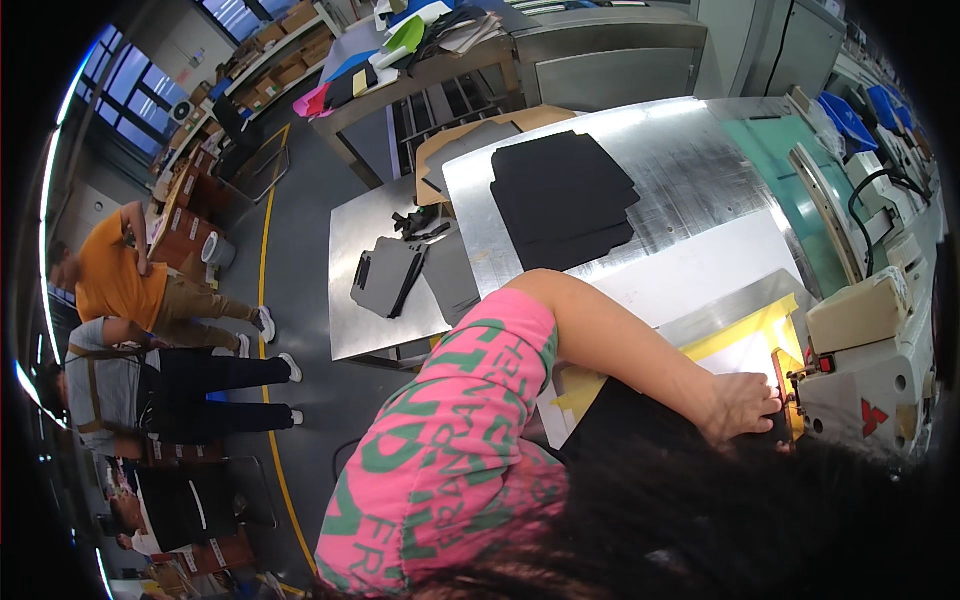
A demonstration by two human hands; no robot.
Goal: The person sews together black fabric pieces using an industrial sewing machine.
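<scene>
My left arm, in a pink sleeve with green lettering, reaches across to a sewing machine (865,370) at the right. My left hand (742,408) is closed, its fingers bent and pressed together at the edge of a black fabric piece (635,425), close beside the machine's needle area. Yellow tape or sheeting (745,335) surrounds the white work surface there. Dark hair covers the lower middle of the picture and hides most of the black fabric. My right hand does not show.
Black cut panels (560,195) lie stacked on the metal table (680,150). A lower side table (350,335) to its left bears grey pieces (388,278) and black scraps (415,225). Other people (125,270) stand at the far left. Blue bins (845,122) are at the back right.
</scene>
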